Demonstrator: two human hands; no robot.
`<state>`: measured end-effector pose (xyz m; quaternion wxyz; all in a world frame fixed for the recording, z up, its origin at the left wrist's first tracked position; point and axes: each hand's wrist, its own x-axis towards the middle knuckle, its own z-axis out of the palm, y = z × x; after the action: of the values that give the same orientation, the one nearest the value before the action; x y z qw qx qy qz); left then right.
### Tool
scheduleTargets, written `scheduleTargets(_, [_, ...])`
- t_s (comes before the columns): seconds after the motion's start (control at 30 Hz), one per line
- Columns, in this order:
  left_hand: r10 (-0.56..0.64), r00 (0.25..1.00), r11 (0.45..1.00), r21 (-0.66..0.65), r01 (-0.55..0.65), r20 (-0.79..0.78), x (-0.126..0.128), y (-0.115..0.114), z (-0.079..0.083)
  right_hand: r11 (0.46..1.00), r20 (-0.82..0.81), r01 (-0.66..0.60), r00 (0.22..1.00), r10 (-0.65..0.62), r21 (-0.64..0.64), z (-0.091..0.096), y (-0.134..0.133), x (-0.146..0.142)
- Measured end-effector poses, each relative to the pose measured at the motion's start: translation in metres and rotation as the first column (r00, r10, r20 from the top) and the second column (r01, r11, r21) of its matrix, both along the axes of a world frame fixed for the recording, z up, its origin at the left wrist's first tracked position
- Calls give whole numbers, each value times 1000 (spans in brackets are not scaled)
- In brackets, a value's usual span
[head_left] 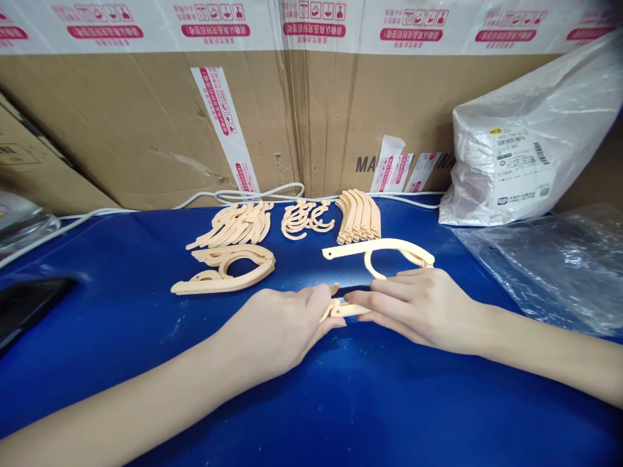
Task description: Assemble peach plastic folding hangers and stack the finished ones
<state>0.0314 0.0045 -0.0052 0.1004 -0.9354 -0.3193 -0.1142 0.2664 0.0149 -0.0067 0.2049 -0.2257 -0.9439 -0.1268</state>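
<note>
My left hand (282,331) and my right hand (413,308) meet at the middle of a blue table (341,402). Both pinch small peach plastic hanger pieces (341,309) between their fingertips; the pieces touch each other. Just beyond my right hand lies a peach hanger with a hook (384,253). To the left lie assembled folded hangers (228,269). Further back sit a pile of curved arms (238,227), a few loose hooks (306,219) and a neat stack of arms (360,217).
Big cardboard boxes (311,117) with red-printed tape wall off the back. A white plastic bag with a label (525,149) and clear plastic film (559,266) lie at the right. White cables (146,209) run along the back edge. A dark phone (24,305) lies at the left.
</note>
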Motion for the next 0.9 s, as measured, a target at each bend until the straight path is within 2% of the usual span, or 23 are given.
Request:
scheduleTargets(0.17, [-44, 995, 964, 259, 66, -89, -1, 1, 3, 990, -21, -7, 1000, 4, -140, 2, -2, -1])
scheduleTargets(0.4, [-24, 986, 912, 401, 91, -168, -2, 0, 10, 934, -33, 24, 999, -38, -356, 7, -5, 1])
scheduleTargets(0.57, [-26, 988, 900, 427, 90, -155, -3, 2, 10, 898, -37, 11, 999, -31, -439, 7, -2, 2])
scheduleTargets(0.9, [-92, 996, 963, 255, 87, 7, -2, 3, 7, 953, 27, 35, 999, -28, -302, 4, -2, 2])
